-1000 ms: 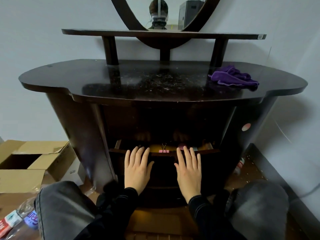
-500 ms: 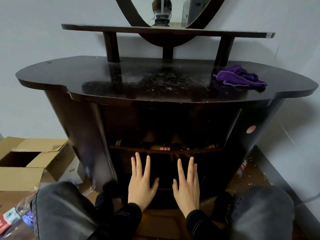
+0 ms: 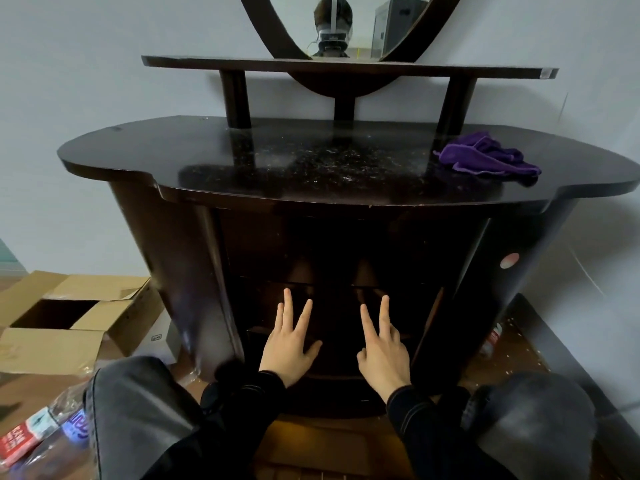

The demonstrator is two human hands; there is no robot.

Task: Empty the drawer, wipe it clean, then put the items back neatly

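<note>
The drawer [image 3: 334, 306] sits shut, low in the middle of the dressing table's [image 3: 242, 168] dark front, its contents hidden. The left hand [image 3: 289, 344] and right hand [image 3: 382, 348] press flat on it, fingers straight and spread, gripping nothing. This looks like the closing push. Next, the hands lift off and check it sits flush. The purple cloth [image 3: 485, 157] lies crumpled on the top, far right.

Black long sleeves [image 3: 258, 393] (pale stitching at the cuffs), faded dark grey jeans [image 3: 138, 410]

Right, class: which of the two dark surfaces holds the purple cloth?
The lower, wider tabletop: the cloth lies at its right end, not on the narrow shelf.
</note>
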